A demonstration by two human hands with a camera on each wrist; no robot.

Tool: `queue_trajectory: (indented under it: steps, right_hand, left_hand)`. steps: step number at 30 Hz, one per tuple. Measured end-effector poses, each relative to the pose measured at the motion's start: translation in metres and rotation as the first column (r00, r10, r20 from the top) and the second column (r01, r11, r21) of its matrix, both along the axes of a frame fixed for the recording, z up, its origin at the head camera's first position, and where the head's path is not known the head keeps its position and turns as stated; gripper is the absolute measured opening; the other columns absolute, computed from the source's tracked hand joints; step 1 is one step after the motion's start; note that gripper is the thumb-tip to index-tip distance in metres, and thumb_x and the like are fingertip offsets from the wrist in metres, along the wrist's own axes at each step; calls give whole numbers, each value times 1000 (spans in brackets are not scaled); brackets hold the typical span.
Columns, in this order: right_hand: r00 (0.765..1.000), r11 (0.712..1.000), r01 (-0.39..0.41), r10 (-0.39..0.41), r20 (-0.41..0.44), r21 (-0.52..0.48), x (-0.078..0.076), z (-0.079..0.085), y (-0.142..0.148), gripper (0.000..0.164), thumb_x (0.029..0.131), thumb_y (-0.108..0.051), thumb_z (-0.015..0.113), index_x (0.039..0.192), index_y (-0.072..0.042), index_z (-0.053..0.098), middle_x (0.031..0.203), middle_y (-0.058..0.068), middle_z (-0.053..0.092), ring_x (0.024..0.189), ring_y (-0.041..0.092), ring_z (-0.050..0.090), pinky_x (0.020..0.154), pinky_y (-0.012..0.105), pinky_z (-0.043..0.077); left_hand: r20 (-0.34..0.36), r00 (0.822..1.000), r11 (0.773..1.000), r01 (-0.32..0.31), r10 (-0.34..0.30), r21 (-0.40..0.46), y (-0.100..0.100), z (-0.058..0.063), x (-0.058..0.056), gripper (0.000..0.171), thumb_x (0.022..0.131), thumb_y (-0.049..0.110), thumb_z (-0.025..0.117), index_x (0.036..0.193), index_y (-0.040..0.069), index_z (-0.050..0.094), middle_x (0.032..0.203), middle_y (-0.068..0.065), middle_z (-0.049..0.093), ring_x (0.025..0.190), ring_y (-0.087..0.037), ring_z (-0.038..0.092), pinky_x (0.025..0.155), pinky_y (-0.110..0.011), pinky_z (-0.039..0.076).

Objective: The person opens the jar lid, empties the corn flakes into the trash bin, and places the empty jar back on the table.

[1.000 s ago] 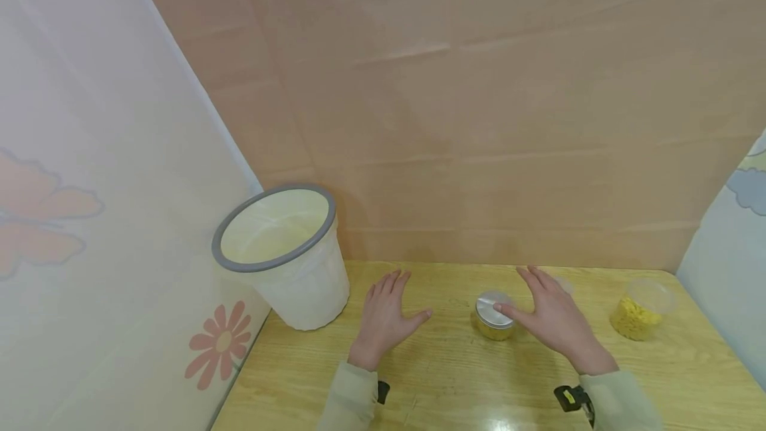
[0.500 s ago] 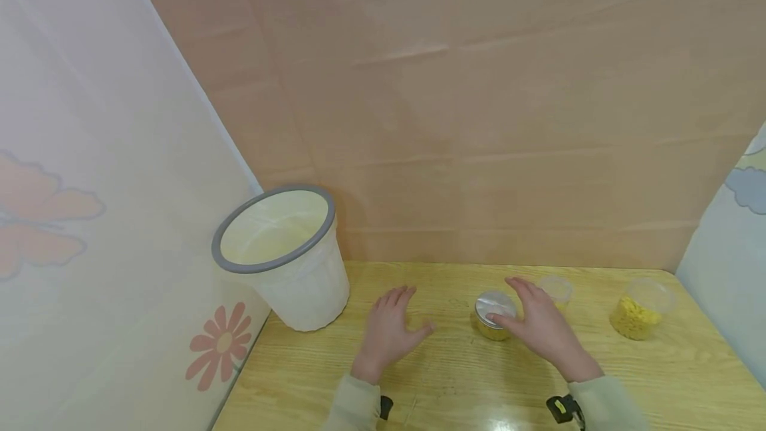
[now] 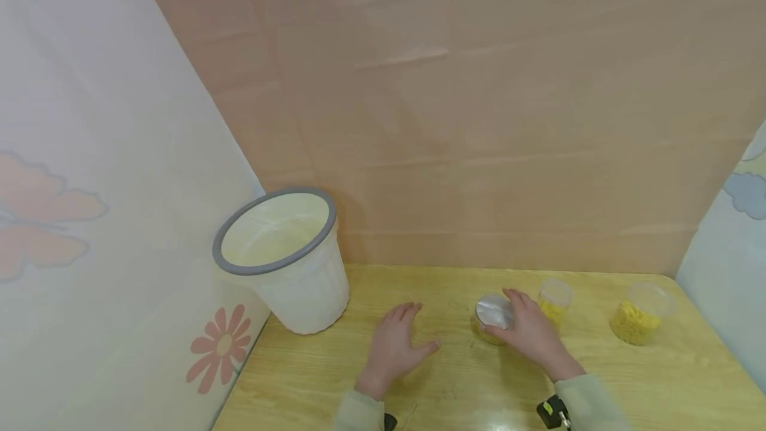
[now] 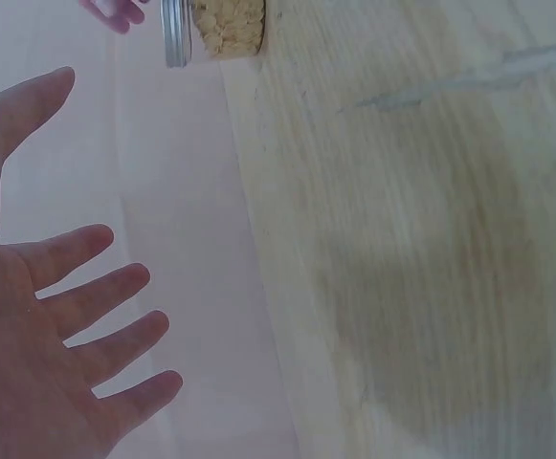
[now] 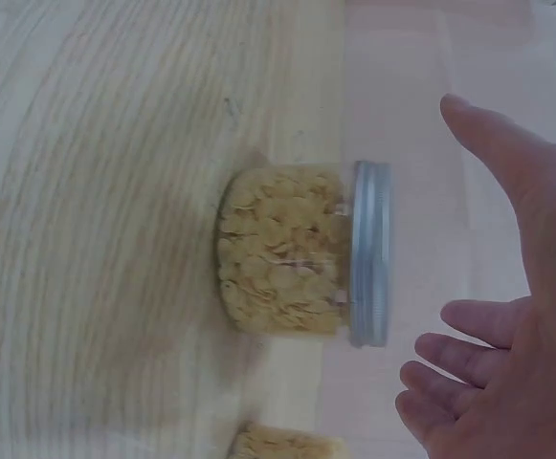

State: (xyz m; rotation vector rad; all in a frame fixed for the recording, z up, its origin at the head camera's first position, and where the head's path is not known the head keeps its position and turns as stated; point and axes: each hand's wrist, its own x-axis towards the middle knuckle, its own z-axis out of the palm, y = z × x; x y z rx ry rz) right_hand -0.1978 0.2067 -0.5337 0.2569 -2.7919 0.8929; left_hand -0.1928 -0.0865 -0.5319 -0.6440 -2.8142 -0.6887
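Observation:
A clear jar (image 5: 282,251) of yellow flakes or small pasta pieces stands upright on the table, topped by a silver screw lid (image 3: 495,311). My right hand (image 3: 535,338) hovers at the jar's right side, thumb and fingers spread around the lid; the right wrist view shows a gap between them and the lid (image 5: 370,253). To the left, my left hand (image 3: 395,351) is held over the table with fingers spread and nothing in it. In the left wrist view, the palm (image 4: 29,354) is bare and the jar (image 4: 228,29) is at the top.
A white bin (image 3: 311,291) with a grey rim stands at the back left. Right of the right hand are a small clear container (image 3: 553,304) and a wider one (image 3: 637,321), both holding yellow pieces. Cloth walls border the wooden table (image 3: 455,384) behind and at both sides.
My right hand has moved left and lower toward the jar's lid, uncovering the small container behind it. My left hand has come slightly nearer the body and to the right.

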Motion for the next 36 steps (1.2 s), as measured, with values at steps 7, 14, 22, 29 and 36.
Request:
queue_trajectory:
  steps: [7, 14, 22, 29, 36]
  right_hand:
    - [999, 1000, 14, -13, 37, -27, -3, -2, -3, 109, 76, -55, 85, 143, 16, 39, 137, 40, 46, 118, 55, 50, 89, 67, 47]
    - [998, 1000, 29, -29, 55, -2, -9, -9, -2, 112, 74, -55, 87, 143, 17, 37, 134, 42, 46, 115, 56, 51, 88, 66, 49]
    - [998, 999, 51, -51, 48, 7, -14, -22, -2, 114, 73, -59, 86, 142, 19, 38, 134, 42, 47, 116, 57, 50, 91, 68, 45]
    - [997, 998, 62, -62, 39, -18, -17, -37, 0, 104, 78, -51, 86, 139, 19, 39, 129, 41, 50, 113, 55, 52, 89, 68, 45]
    - [997, 997, 73, -72, 28, -39, -13, -38, -2, 96, 74, -46, 90, 131, 18, 47, 121, 35, 56, 105, 49, 57, 86, 63, 49]
  left_hand:
    - [-19, 1000, 1000, 22, -22, -6, 4, -6, 5, 76, 90, 59, 68, 143, 7, 56, 139, -11, 59, 126, -32, 55, 103, -54, 45]
    - [-49, 998, 1000, 29, -29, -9, 7, -10, 6, 75, 89, 59, 69, 143, 8, 56, 138, -9, 60, 124, -30, 57, 101, -54, 46]
    - [2, 999, 999, 37, -37, -5, 11, -12, 8, 76, 90, 61, 67, 144, 9, 55, 141, -8, 57, 127, -28, 55, 103, -51, 46]
    - [-1, 999, 999, 46, -45, 17, 15, -12, 8, 73, 90, 56, 71, 144, 9, 55, 140, -8, 58, 127, -28, 55, 102, -51, 46]
    - [16, 999, 998, 45, -46, 36, 17, -20, 12, 72, 90, 57, 70, 143, 10, 56, 139, -8, 59, 126, -28, 55, 101, -52, 47]
